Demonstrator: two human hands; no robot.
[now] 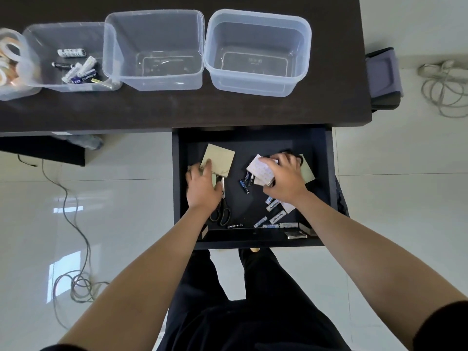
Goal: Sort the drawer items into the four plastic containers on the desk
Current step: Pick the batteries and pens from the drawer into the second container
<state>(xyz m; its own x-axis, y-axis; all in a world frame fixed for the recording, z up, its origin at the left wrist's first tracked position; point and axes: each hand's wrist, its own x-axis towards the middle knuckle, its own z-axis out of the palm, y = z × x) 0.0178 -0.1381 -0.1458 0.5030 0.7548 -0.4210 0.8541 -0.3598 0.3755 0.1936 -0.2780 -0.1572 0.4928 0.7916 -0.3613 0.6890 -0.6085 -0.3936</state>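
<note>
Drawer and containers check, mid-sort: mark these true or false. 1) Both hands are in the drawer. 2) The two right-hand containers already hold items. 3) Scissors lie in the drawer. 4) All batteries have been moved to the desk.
1) True: the left hand grips a tan notepad and the right hand a white notepad, both inside the drawer.
2) False: the third container and fourth container look empty.
3) True: the scissors lie beside the left hand.
4) False: several batteries remain in the drawer.
</note>
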